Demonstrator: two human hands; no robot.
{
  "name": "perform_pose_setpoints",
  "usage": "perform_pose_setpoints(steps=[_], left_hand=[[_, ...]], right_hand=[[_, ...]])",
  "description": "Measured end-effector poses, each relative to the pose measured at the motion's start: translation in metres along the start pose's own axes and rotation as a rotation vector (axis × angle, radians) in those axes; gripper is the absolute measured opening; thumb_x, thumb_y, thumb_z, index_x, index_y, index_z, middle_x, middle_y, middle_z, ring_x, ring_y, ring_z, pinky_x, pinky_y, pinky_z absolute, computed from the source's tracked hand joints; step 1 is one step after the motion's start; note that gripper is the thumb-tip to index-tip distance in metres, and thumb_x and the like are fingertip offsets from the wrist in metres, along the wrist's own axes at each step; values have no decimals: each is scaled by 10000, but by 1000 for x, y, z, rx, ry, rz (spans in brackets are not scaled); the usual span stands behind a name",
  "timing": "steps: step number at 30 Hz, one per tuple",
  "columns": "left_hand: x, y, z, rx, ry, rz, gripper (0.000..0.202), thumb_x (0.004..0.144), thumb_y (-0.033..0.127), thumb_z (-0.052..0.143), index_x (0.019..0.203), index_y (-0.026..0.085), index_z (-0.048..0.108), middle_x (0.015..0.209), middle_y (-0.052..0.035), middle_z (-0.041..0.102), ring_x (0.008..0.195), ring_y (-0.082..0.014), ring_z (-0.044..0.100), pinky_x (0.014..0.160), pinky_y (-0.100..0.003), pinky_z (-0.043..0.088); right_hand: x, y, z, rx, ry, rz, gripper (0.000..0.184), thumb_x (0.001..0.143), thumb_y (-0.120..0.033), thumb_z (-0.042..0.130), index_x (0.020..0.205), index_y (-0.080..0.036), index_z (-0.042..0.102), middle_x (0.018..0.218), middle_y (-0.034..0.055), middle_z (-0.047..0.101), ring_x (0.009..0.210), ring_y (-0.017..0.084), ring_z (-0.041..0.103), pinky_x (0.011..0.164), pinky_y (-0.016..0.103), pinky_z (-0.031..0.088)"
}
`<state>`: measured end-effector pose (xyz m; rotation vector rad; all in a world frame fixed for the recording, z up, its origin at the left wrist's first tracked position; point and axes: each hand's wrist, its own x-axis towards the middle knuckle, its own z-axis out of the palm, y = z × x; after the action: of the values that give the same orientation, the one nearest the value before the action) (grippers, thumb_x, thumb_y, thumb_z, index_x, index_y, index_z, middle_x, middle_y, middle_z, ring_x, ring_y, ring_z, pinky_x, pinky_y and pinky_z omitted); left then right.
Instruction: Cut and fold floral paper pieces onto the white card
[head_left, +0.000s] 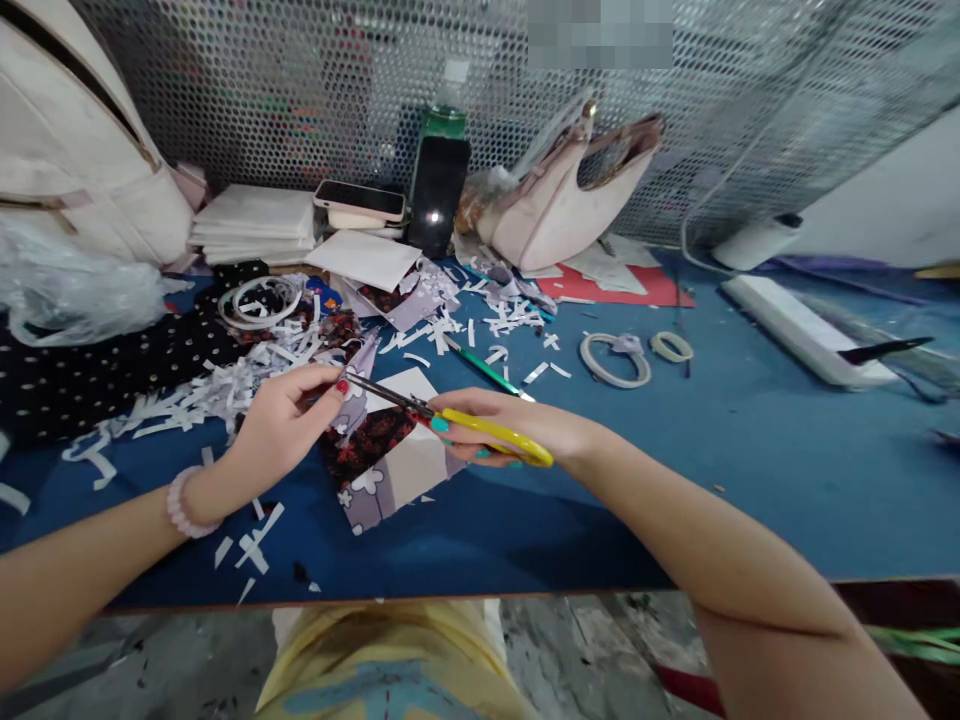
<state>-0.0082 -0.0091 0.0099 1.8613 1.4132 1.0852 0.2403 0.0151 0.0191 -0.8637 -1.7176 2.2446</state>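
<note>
One head view: right hand (517,412) curled around yellow-handled scissors (495,432), fingers (481,453) partly hidden, above patterned fabric (371,442) on the counter (750,470); left hand (289,420) pinched near the blades (382,389). Cannot make out the pinch's contents.

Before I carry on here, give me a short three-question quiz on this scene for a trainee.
1. Which hand holds the yellow-handled scissors?
2. True or false: the bead bracelet is on the same arm that holds the scissors.
3. Fill in: the tabletop is ____ in colour.

Key
1. The right hand.
2. False; the bead bracelet is on the left arm.
3. Blue.
</note>
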Motion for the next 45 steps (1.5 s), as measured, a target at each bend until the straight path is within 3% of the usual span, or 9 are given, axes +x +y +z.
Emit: perform_pose_setpoints(steps=[6, 11, 16, 21, 30, 38, 45], left_hand=[[-2, -1, 0, -69, 30, -22, 173, 780, 280, 583, 841, 187, 716, 858, -54, 763, 749, -187, 695, 658, -243, 563], [-2, -2, -2, -69, 38, -42, 177, 782, 294, 588, 846, 190, 717, 867, -52, 762, 766, -190, 695, 650, -241, 557], [-2, 2, -2, -62, 43, -65, 194, 792, 312, 575, 821, 178, 712, 778, -40, 737, 673, -165, 646, 573, -226, 517], [-2, 4, -3, -57, 45, -49, 193, 798, 320, 572, 772, 177, 699, 682, -17, 688, 578, -130, 571, 501, -208, 452], [-4, -12, -1, -131, 48, -54, 222, 852, 351, 592, 776, 182, 715, 706, -13, 657, 616, -117, 542, 546, -210, 445], [-2, 7, -1, -27, 57, 1, 201, 798, 314, 560, 769, 190, 716, 756, -21, 709, 644, -133, 616, 556, -213, 490], [-3, 7, -1, -19, 78, 23, 178, 786, 276, 563, 765, 180, 712, 838, -32, 743, 706, -146, 656, 574, -212, 512]], right_hand=[[1, 3, -3, -27, 51, 11, 374, 843, -497, 646, 793, -188, 441, 557, -116, 326, 411, 18, 254, 331, 146, 204], [0, 0, -2, -77, 75, 1, 434, 834, -567, 629, 767, -189, 426, 560, -112, 352, 396, 8, 256, 327, 153, 194], [-1, -1, 0, -44, 73, -10, 455, 817, -574, 645, 744, -197, 401, 552, -120, 285, 415, 14, 239, 332, 152, 187], [-1, -1, 1, -69, 81, 6, 449, 827, -586, 627, 768, -193, 419, 569, -110, 311, 414, 14, 251, 335, 160, 176], [-4, -5, -1, -38, 48, -32, 477, 773, -596, 682, 770, -188, 437, 594, -103, 318, 421, 10, 248, 339, 167, 181], [-5, -11, 3, -43, 30, -36, 492, 761, -612, 685, 760, -187, 435, 548, -119, 304, 401, 7, 237, 329, 168, 166], [-6, -11, 1, -57, 31, -12, 493, 771, -603, 680, 736, -189, 414, 542, -122, 303, 391, -2, 241, 337, 163, 164]])
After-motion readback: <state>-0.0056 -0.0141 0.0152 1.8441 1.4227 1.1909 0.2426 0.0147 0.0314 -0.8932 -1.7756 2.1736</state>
